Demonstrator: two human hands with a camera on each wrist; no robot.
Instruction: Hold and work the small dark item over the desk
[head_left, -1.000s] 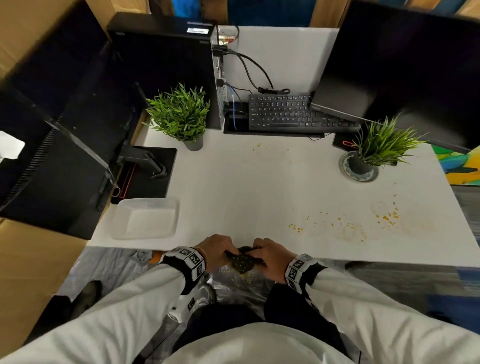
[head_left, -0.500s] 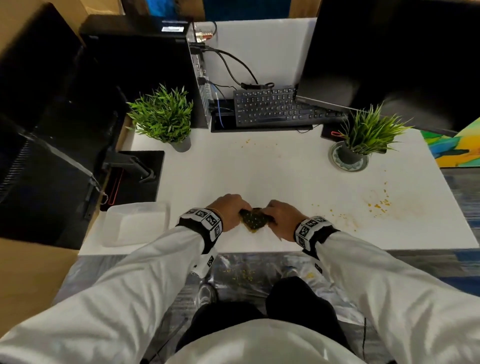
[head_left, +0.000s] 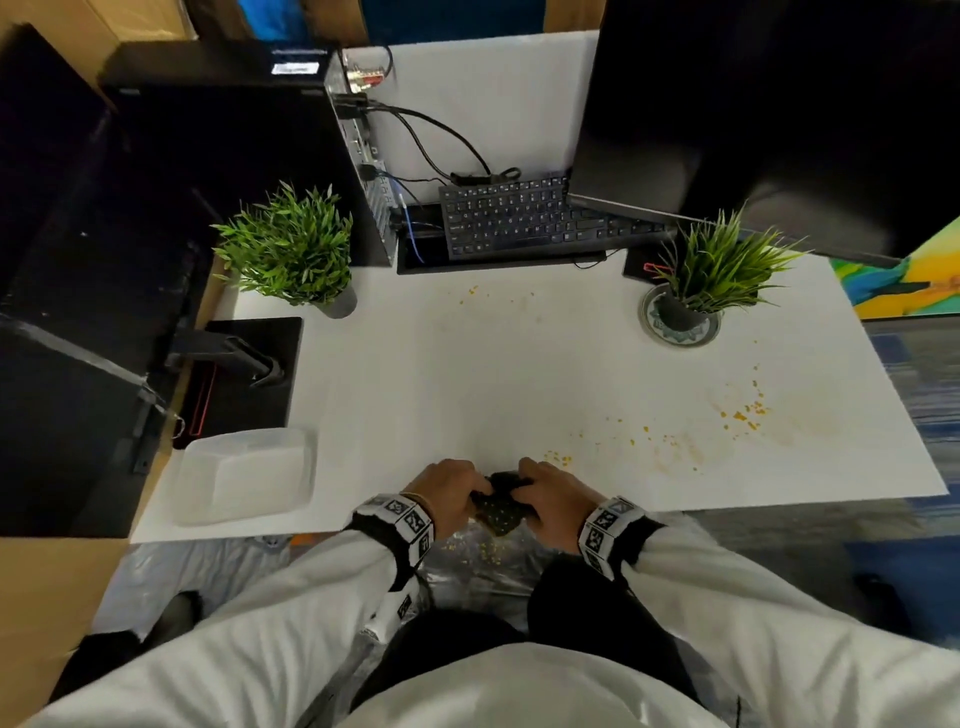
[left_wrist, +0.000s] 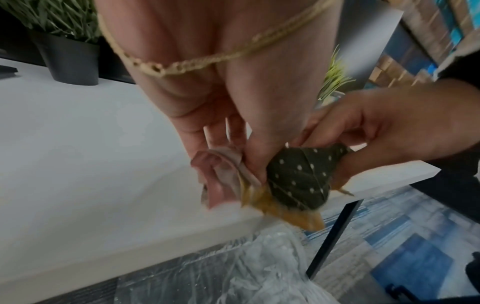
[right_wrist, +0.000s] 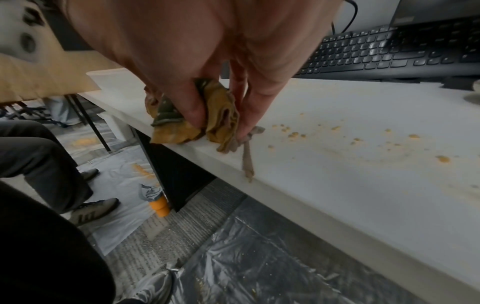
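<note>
- The bunched dark-green cloth with pale dots and yellow-stained folds (head_left: 500, 506) sits at the near edge of the white desk top (head_left: 467, 374), at about 6 o'clock of the desk, held between both hands.
- The left hand (head_left: 451, 486) pinches its left side, thumb and fingers curled into the folds; the right hand (head_left: 553, 493) grips the right side the same way.
- Judged by its creases, the cloth is soft, light and limp. It should crumple rather than hold shape, so a full pinch through several layers looks safer than a hold on one loose corner. The stained, possibly damp parts may drag on the surface.
- The head view shows the layout: yellow crumbs (head_left: 740, 413) scattered at 3 o'clock of the hands and a clear plastic container (head_left: 249, 475) at 9 o'clock.
- The left wrist view alone shows the dotted face (left_wrist: 298, 179) and a greyish-pink fold (left_wrist: 221, 170) under the fingers.
- The right wrist view shows what the others hide: the yellow underside (right_wrist: 221, 115), a loose thread-like tail (right_wrist: 248, 158) over the edge, and crumbs on the plastic floor sheet (right_wrist: 259, 267).
</note>
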